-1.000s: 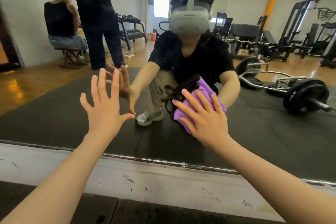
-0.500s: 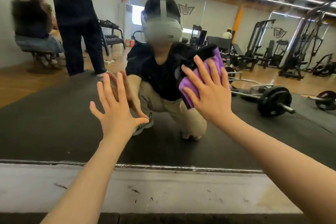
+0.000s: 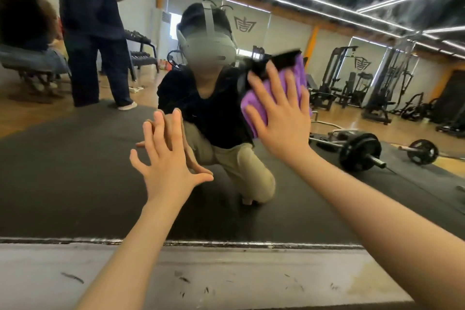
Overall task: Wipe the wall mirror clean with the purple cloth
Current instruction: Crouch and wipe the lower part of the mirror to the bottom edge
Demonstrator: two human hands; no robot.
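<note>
The wall mirror (image 3: 75,171) filled nearly the whole view above a scuffed pale sill (image 3: 226,274), reflecting a gym with a barbell and weight machines. The wiping itself was in hand, seemingly mid-stroke on the right-centre of the glass. The next move probably called for sliding the cloth on under firm, even pressure to cover unwiped areas. The right hand (image 3: 281,118) lay flat with fingers straight and spread, pressing the purple cloth (image 3: 254,108) against the glass; the cloth sat under the palm, showing past the fingers. The left hand (image 3: 168,166) was wide open, fingertips at the mirror lower down, apparently bracing.
</note>
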